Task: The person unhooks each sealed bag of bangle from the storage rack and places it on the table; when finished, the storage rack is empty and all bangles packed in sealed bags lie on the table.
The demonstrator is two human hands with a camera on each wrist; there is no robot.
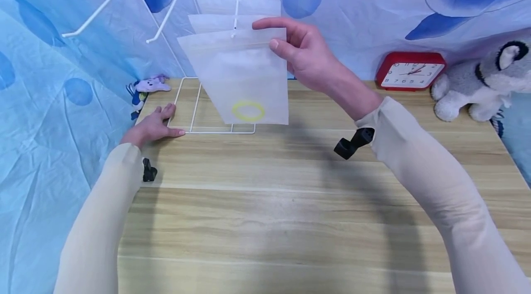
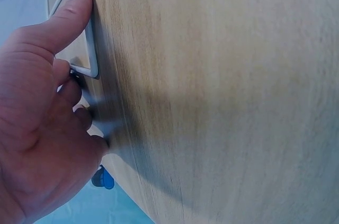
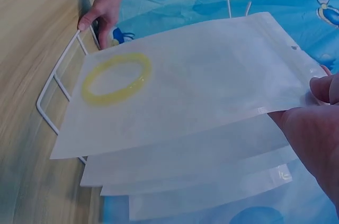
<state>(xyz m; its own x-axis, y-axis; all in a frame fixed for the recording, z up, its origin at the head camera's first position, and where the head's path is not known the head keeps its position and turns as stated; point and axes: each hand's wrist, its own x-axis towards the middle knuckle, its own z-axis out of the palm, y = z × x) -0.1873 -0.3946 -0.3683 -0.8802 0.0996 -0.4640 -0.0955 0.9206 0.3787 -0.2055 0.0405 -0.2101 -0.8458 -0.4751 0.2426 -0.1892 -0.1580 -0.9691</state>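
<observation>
The near tabletop (image 1: 265, 225) offers passage, while hanging bags (image 1: 249, 73) obstruct the cloth (image 1: 352, 22) behind.

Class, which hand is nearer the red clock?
Right. The right hand holds the front bag, left of the red clock; the left hand touches the white rack, farther left.

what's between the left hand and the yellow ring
The white rack's base, then the left edge of the front bag; the head view shows this.
</observation>
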